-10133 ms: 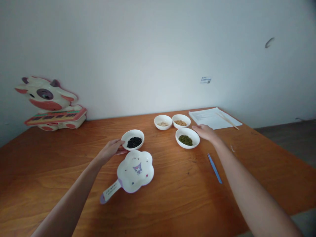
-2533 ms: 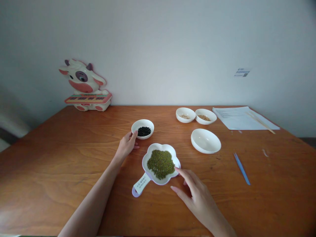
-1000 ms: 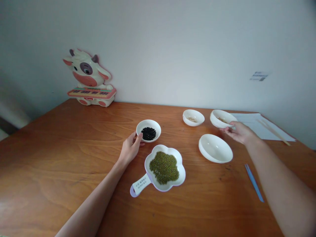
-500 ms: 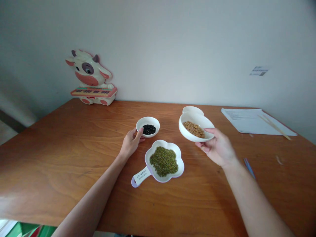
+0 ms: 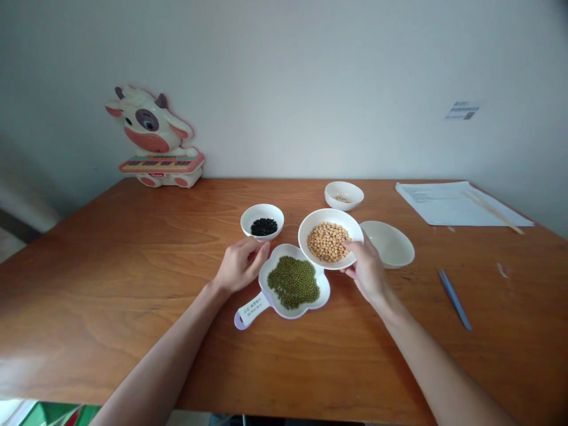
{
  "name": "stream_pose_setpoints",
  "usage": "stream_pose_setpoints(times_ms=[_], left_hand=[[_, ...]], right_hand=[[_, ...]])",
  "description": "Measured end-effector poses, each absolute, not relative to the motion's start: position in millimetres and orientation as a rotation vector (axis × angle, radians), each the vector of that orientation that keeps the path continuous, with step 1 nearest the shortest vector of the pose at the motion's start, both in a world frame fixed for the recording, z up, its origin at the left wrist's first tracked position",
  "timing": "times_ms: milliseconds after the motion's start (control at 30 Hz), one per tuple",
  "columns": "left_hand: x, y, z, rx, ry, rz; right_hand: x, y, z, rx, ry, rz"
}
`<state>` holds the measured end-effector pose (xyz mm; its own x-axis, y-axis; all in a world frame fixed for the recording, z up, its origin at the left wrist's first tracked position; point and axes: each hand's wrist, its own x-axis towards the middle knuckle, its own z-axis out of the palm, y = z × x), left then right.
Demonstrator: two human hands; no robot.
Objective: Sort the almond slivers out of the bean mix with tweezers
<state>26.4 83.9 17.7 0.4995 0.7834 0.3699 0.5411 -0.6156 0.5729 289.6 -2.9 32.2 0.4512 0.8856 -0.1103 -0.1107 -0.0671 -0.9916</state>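
My right hand [image 5: 368, 269] grips a white bowl of pale soybeans [image 5: 327, 241] by its right side, thumb inside the rim. This bowl is held above the table and overlaps the upper right edge of a white flower-shaped dish [image 5: 325, 290] with a labelled handle. Green mung beans [image 5: 293, 281] cover the dish's bottom. Just left of the dish, my left hand [image 5: 239, 264] is loosely closed, fingers curled, with nothing visible in it. Beyond its fingers stands a small white bowl [image 5: 262, 210] holding black beans [image 5: 264, 226].
Behind the soybean bowl is a white bowl [image 5: 344, 192] with a few pale bits inside. An empty white bowl [image 5: 388, 244] sits beside my right hand. Blue tweezers [image 5: 455, 300], papers [image 5: 437, 204] with chopsticks [image 5: 494, 214], and a cow toy piano [image 5: 160, 164] also occupy the table.
My right hand has brought the soybean bowl left and nearer, levelling it. My left hand has let go of the black bean bowl and drawn back. The empty bowl at right is now uncovered.
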Motion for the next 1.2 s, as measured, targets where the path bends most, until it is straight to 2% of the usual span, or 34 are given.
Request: stream_pose_setpoints(times_ms=[167,500,1200], left_hand=[[29,84,14,2.326,0.854,0.649],[31,84,12,2.347,0.837,0.699],[30,88,6,2.422,0.729,0.788]], right_hand=[[284,-7,33,-1.435,-0.928,0.785],[274,-9,30,-1.377,-1.255,0.436],[268,-10,27,-1.376,-1.532,0.093]])
